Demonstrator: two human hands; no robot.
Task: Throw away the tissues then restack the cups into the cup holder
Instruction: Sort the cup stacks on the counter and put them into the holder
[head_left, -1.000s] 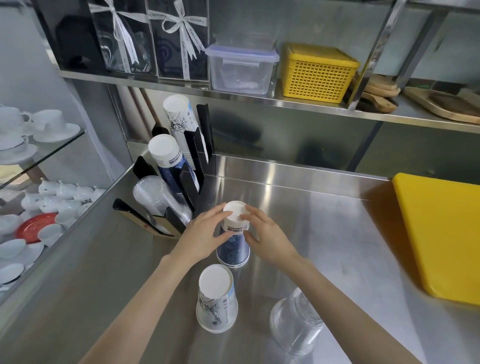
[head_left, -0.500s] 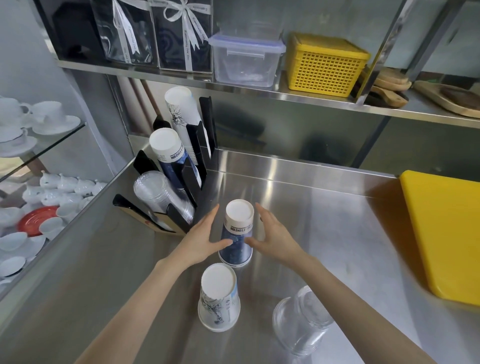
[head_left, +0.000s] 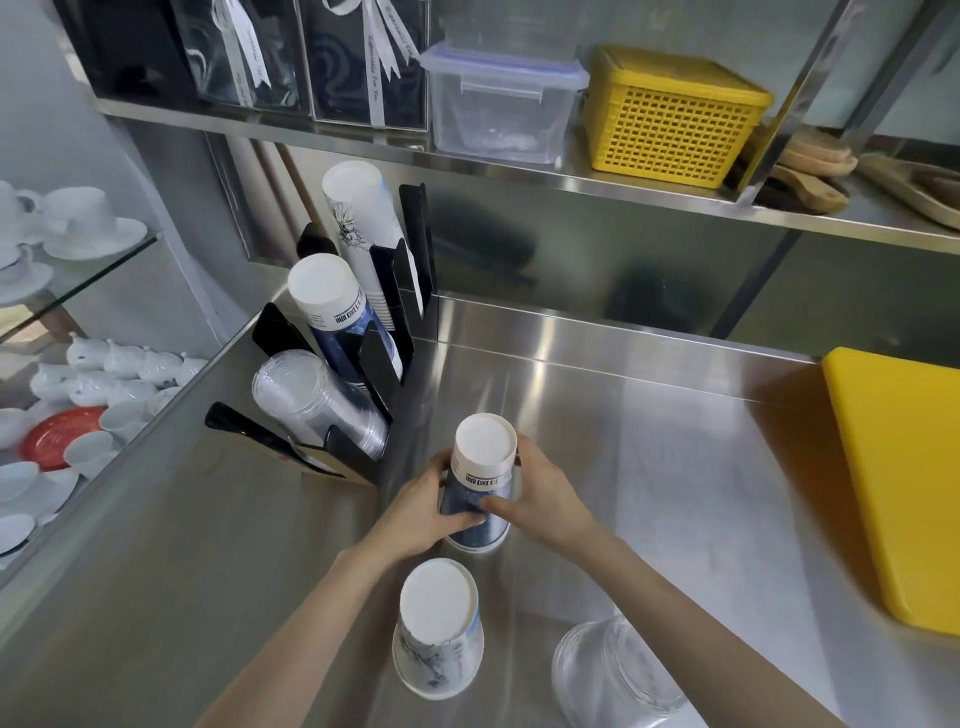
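An upside-down stack of blue paper cups (head_left: 480, 467) stands on the steel counter (head_left: 649, 441), gripped from both sides by my left hand (head_left: 421, 506) and my right hand (head_left: 540, 499). Nearer to me an inverted white printed paper cup stack (head_left: 439, 626) stands alone, with clear plastic cups (head_left: 613, 670) lying to its right. The black cup holder (head_left: 387, 364) sits at the counter's back left, holding a tall white cup stack (head_left: 363, 228), a blue cup stack (head_left: 337, 317) and clear plastic cups (head_left: 306, 400). No tissues are in view.
A yellow cutting board (head_left: 904, 478) lies at the right edge. The shelf above carries a clear lidded box (head_left: 498, 104), a yellow basket (head_left: 670, 114) and ribboned gift boxes (head_left: 363, 57). White cups and saucers (head_left: 88, 234) sit on glass shelves at left.
Both hands slid from the top of the blue cup stack down its sides and closed around its lower half. The camera moved slightly closer.
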